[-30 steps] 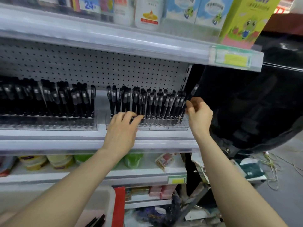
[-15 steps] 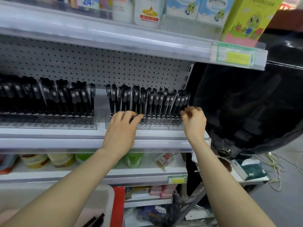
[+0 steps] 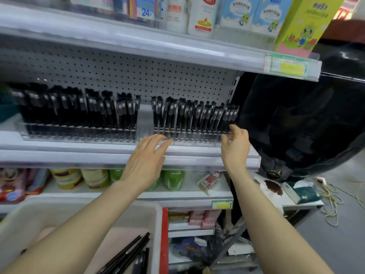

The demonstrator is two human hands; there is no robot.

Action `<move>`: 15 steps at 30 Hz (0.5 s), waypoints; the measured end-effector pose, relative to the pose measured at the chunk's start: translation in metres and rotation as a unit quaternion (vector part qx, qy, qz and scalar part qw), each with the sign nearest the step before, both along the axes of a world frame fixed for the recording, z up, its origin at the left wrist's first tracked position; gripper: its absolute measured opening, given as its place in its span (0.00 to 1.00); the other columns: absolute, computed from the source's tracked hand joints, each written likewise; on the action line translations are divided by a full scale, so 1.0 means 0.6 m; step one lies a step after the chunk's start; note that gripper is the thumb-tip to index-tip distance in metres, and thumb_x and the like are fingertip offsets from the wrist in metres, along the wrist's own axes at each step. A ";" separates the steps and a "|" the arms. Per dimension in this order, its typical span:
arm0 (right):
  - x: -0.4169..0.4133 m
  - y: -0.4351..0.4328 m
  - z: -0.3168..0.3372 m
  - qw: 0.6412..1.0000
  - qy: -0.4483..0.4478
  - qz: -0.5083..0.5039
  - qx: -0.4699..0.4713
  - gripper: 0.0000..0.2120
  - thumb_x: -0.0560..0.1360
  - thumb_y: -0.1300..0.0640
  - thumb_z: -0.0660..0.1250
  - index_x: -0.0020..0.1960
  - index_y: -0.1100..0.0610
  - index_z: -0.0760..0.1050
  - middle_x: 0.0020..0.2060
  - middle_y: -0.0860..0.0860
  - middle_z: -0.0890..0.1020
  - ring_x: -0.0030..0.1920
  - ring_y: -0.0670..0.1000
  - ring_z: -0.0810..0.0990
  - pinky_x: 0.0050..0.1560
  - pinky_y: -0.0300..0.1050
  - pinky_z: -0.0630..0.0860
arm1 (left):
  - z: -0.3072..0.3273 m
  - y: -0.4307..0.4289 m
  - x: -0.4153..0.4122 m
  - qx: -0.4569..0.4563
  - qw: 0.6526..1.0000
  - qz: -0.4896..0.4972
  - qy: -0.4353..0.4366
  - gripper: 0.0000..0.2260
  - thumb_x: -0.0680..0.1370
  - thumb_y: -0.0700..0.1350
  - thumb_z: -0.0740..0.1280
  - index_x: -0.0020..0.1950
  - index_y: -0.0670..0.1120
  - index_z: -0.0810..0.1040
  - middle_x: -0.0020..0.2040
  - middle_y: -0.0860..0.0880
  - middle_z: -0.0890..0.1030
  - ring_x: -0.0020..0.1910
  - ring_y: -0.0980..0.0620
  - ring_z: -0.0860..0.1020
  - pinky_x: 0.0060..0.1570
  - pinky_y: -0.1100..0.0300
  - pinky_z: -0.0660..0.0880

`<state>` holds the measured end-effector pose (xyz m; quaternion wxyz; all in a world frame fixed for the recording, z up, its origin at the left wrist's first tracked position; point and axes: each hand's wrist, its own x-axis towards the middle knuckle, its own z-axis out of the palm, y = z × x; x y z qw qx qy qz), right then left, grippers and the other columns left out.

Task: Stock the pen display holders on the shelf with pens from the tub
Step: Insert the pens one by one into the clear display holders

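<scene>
Left hand [image 3: 145,155]: fingers straight, close together, resting on the right pen holder's [image 3: 197,140] front. Right hand [image 3: 235,147]: fingers loosely curled at its right end; whether they pinch anything is unclear. Black pens [image 3: 189,115] stand in the holder; more pens lie in the near tub [image 3: 98,206]. Card [image 3: 145,11] on the shelf above reads "24".

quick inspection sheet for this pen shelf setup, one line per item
surface: shelf with a pegboard back, bare strip along its front
job's things: left holder and right holder, both clear and packed with upright black pens; tub below with loose pens
clutter: green packet on a low stand at the right
grippers: left hand flat, fingertips at the right holder's front; right hand loosely curled at its right end, no pen seen in it
cables: yellow cord tangled on the floor
surroundings: dark cover right of the shelf; boxes above, jars below
</scene>
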<state>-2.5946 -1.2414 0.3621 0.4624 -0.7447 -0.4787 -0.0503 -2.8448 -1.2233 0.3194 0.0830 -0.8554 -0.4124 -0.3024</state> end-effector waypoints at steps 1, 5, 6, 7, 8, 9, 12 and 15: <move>-0.025 -0.010 -0.007 1.000 0.003 0.018 -0.002 0.16 0.79 0.61 0.64 0.67 0.59 0.73 0.58 0.54 0.74 0.51 0.51 0.76 0.54 0.41 0.70 | -0.006 -0.008 -0.021 -0.003 1.000 0.002 -0.004 0.23 0.76 0.39 0.69 0.71 0.43 0.71 0.68 0.42 0.72 0.68 0.40 0.69 0.68 0.44 0.68; -0.144 -0.053 -0.041 0.995 -0.004 0.097 -0.001 0.12 0.78 0.61 0.65 0.60 0.56 0.79 0.52 0.52 0.77 0.47 0.51 0.78 0.53 0.46 0.75 | -0.043 -0.042 -0.114 -0.031 0.999 0.027 -0.028 0.21 0.76 0.41 0.68 0.69 0.44 0.72 0.67 0.43 0.72 0.64 0.40 0.70 0.64 0.45 0.71; -0.174 -0.065 -0.050 0.994 0.001 0.112 0.001 0.11 0.78 0.61 0.65 0.59 0.56 0.79 0.51 0.51 0.78 0.46 0.50 0.78 0.52 0.46 0.75 | -0.053 -0.052 -0.138 -0.039 0.998 0.034 -0.032 0.21 0.76 0.41 0.68 0.69 0.44 0.73 0.66 0.43 0.73 0.63 0.41 0.71 0.62 0.45 0.72; -0.203 -0.078 -0.060 0.992 0.004 0.125 -0.001 0.11 0.78 0.61 0.65 0.59 0.56 0.80 0.50 0.50 0.78 0.46 0.49 0.78 0.52 0.45 0.75 | -0.064 -0.063 -0.162 -0.045 0.997 0.042 -0.036 0.21 0.76 0.41 0.69 0.68 0.44 0.74 0.65 0.43 0.74 0.62 0.40 0.72 0.59 0.45 0.74; -0.231 -0.091 -0.071 0.990 0.005 0.141 -0.008 0.11 0.78 0.62 0.65 0.59 0.56 0.80 0.50 0.50 0.78 0.47 0.49 0.78 0.53 0.44 0.75 | -0.076 -0.074 -0.184 -0.050 0.997 0.051 -0.041 0.20 0.75 0.40 0.70 0.68 0.44 0.75 0.63 0.43 0.75 0.60 0.40 0.73 0.57 0.45 0.75; -0.258 -0.103 -0.083 0.987 0.006 0.158 -0.016 0.11 0.78 0.62 0.65 0.58 0.57 0.80 0.50 0.50 0.78 0.47 0.49 0.78 0.53 0.44 0.75 | -0.088 -0.086 -0.205 -0.052 0.996 0.058 -0.043 0.20 0.75 0.40 0.70 0.67 0.44 0.76 0.62 0.43 0.76 0.58 0.39 0.74 0.55 0.46 0.76; -0.329 -0.137 -0.127 0.980 0.009 0.191 -0.044 0.10 0.76 0.64 0.66 0.55 0.57 0.81 0.49 0.51 0.79 0.48 0.51 0.79 0.54 0.47 0.76 | -0.129 -0.112 -0.267 -0.067 0.994 0.074 -0.033 0.18 0.77 0.44 0.65 0.66 0.44 0.76 0.60 0.42 0.76 0.55 0.39 0.75 0.56 0.47 0.73; -0.381 -0.166 -0.170 0.974 0.007 0.199 -0.104 0.10 0.75 0.65 0.65 0.53 0.56 0.81 0.48 0.52 0.80 0.48 0.52 0.79 0.53 0.48 0.76 | -0.162 -0.128 -0.318 -0.096 0.992 0.078 0.004 0.22 0.77 0.50 0.58 0.69 0.46 0.73 0.64 0.42 0.73 0.60 0.39 0.72 0.62 0.45 0.69</move>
